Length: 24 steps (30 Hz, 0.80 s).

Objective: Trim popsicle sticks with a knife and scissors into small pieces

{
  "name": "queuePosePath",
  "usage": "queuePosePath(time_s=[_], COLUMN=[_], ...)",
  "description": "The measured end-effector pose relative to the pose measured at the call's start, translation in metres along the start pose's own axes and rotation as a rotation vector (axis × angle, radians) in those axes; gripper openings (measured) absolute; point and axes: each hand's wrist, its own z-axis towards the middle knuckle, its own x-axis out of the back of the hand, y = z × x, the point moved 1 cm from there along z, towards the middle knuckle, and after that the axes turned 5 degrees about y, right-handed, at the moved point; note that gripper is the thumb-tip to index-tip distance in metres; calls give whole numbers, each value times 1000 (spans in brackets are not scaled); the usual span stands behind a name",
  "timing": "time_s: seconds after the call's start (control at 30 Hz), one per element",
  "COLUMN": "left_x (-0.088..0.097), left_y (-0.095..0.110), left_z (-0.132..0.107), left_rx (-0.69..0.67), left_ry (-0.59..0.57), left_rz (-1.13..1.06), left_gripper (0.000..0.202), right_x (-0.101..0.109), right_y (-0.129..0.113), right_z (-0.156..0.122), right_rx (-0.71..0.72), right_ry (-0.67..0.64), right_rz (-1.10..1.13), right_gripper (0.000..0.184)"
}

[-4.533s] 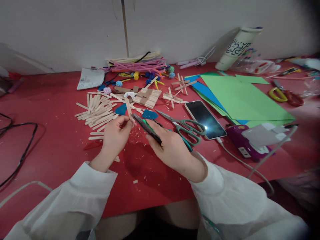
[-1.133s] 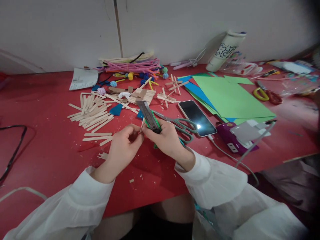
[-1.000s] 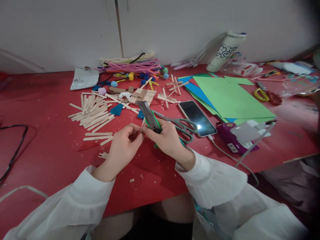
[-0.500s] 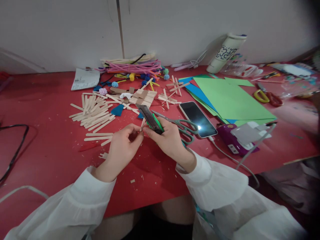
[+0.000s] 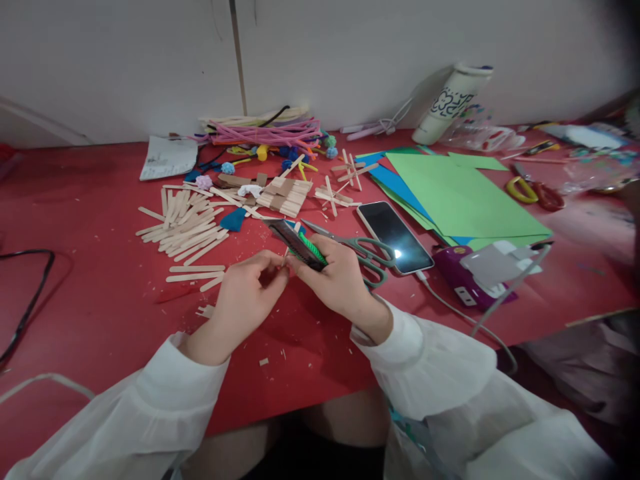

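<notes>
My left hand (image 5: 249,293) is closed in a pinch on a thin wooden stick (image 5: 285,257), which my fingers mostly hide. My right hand (image 5: 340,273) is wrapped round a green and black box cutter (image 5: 301,245), its blade end pointing up and left beside the stick. Behind the hands lies a small raft of joined popsicle sticks (image 5: 285,197) with a brown strip on it. A heap of loose popsicle sticks (image 5: 185,220) spreads to the left. Grey-handled scissors (image 5: 373,253) lie just past my right hand.
A phone (image 5: 395,237) with a charging cable lies right of the scissors, next to a purple power adapter (image 5: 467,283). Green paper sheets (image 5: 465,197) and a tilted tumbler (image 5: 453,103) are behind. Pipe cleaners (image 5: 265,133) lie by the wall. Wood scraps dot the red table (image 5: 300,387).
The box cutter has tipped lower and its blade end has swung slightly left. Both hands stay close together, with the left still pinching the stick.
</notes>
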Motion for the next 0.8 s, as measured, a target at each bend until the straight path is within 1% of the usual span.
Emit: queuePosePath(time_s=[0.17, 0.27, 0.3, 0.37, 0.47, 0.57, 0.67, 0.73, 0.8], left_x=[-2, -2, -2, 0, 2, 2, 1, 1, 2], left_y=[0, 0, 0, 1, 2, 0, -2, -2, 0], left_z=[1, 3, 3, 4, 3, 2, 1, 1, 1], left_rx=[201, 267, 266, 219, 134, 137, 172, 186, 170], left_ry=[-72, -88, -82, -63, -35, -2, 16, 19, 32], left_rz=[-303, -380, -373, -314, -207, -192, -196, -194, -169], left_gripper=[14, 15, 15, 14, 12, 10, 11, 13, 14], right_x=[1, 1, 0, -1, -3, -1, 1, 2, 2], right_y=[2, 3, 3, 2, -1, -2, -1, 0, 0], right_z=[-1, -2, -2, -2, -1, 0, 1, 1, 0], right_rx=[43, 48, 42, -7, -139, -212, -205, -153, -76], right_ry=[-17, -21, -20, -18, -22, 33, 96, 85, 52], right_rz=[-15, -8, 2, 47, 160, 193, 126, 78, 48], right_gripper=[11, 11, 11, 11, 13, 16, 18, 17, 15])
